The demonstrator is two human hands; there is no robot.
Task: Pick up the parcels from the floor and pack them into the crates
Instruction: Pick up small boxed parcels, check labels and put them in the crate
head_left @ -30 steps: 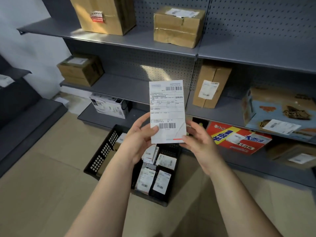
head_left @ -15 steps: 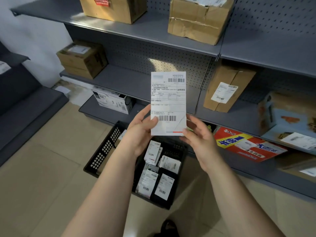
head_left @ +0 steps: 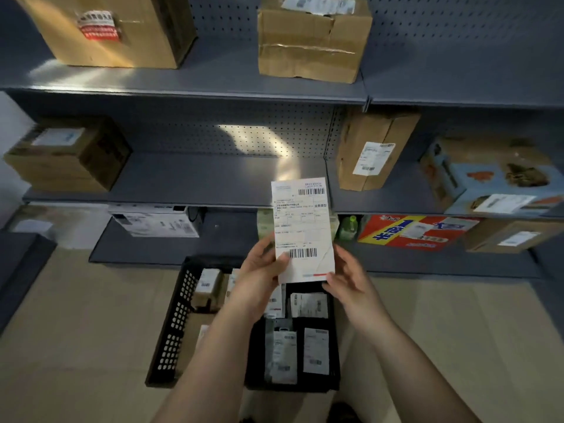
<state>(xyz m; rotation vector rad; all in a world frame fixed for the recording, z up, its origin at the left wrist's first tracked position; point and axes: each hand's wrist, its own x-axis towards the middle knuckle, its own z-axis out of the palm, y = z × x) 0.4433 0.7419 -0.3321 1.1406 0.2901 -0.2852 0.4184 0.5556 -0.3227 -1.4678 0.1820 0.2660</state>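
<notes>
I hold a flat white parcel with a shipping label and barcodes (head_left: 302, 227) upright in front of me. My left hand (head_left: 259, 279) grips its lower left edge, thumb across the front. My right hand (head_left: 348, 279) touches its lower right corner with the fingers spread. Below my hands a black perforated crate (head_left: 174, 325) stands on the floor, holding several small labelled parcels (head_left: 316, 349) and a small brown box (head_left: 207, 288).
Grey metal shelving (head_left: 189, 181) faces me, loaded with cardboard boxes (head_left: 311, 41), a white box (head_left: 155, 222), a red and yellow carton (head_left: 415, 232) and a blue printed box (head_left: 494, 178). The floor (head_left: 76, 315) is beige. A dark step (head_left: 18, 264) rises at the left.
The view has shifted closer to the shelves and tilted up. The parcel sits lower in my view, still held upright by both hands above the crate.
</notes>
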